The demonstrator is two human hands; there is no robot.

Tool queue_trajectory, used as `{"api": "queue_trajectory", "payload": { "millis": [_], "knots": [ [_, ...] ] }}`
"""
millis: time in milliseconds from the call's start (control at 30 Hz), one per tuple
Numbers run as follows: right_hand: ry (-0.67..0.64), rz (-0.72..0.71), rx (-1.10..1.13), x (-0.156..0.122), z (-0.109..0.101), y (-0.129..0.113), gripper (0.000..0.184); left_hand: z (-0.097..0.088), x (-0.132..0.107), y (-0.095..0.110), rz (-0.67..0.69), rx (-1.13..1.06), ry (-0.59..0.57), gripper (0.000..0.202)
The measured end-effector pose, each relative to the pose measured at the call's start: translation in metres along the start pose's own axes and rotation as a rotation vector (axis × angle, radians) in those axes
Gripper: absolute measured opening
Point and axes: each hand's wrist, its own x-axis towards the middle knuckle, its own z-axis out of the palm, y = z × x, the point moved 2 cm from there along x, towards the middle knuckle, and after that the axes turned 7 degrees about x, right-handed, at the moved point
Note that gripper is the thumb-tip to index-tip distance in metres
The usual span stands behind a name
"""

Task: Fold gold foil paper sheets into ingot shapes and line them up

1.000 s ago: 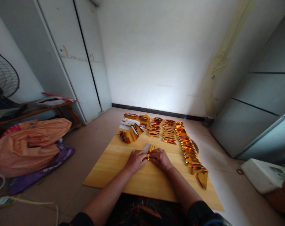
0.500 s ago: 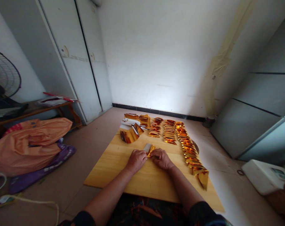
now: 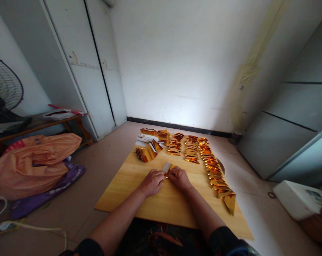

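Note:
A small sheet of gold foil paper (image 3: 167, 166), with a pale grey-white part showing, lies between my hands on the wooden board (image 3: 123, 193). My left hand (image 3: 153, 181) is closed with its fingertips at the paper's left side. From the other side my right hand (image 3: 179, 177) grips the gold edge, fingers bent down over it. Both hands hide much of the paper. Behind them sits a curved stack of gold paper (image 3: 147, 153). Folded gold pieces stand in rows, a long row (image 3: 212, 170) on the right and a shorter row (image 3: 192, 149) at the middle.
More gold paper (image 3: 163, 136) and a white roll (image 3: 147, 138) lie at the board's back left. On the floor to the left are an orange bag (image 3: 35, 167) and a purple bag (image 3: 49, 192). A white box (image 3: 299, 199) stands at right, a cabinet (image 3: 78, 71) back left.
My right hand has shifted slightly left and turned over the gold edge, covering more of it. My left hand has edged slightly left and its wrist has dropped a little.

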Motion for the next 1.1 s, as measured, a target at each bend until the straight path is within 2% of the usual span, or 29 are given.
{"api": "queue_trajectory", "payload": {
  "millis": [267, 400, 700, 967, 1100],
  "knots": [
    [-0.028, 0.033, -0.040, 0.007, 0.001, -0.005, 0.013, 0.002, -0.004, -0.001, 0.015, 0.001, 0.029, 0.020],
    [-0.072, 0.102, -0.085, 0.011, 0.001, -0.005, 0.014, 0.002, -0.004, -0.001, 0.017, 0.003, 0.017, 0.021],
    [-0.181, 0.121, -0.242, 0.015, -0.005, -0.016, 0.018, 0.003, -0.004, -0.002, -0.012, -0.040, 0.006, 0.023],
    [-0.180, 0.109, -0.288, 0.015, -0.002, -0.016, 0.021, 0.000, -0.007, 0.001, -0.039, -0.043, -0.027, 0.042],
    [-0.179, 0.121, -0.266, 0.015, -0.003, -0.015, 0.020, 0.001, -0.008, 0.000, -0.008, -0.010, -0.024, 0.039]
  ]
}}
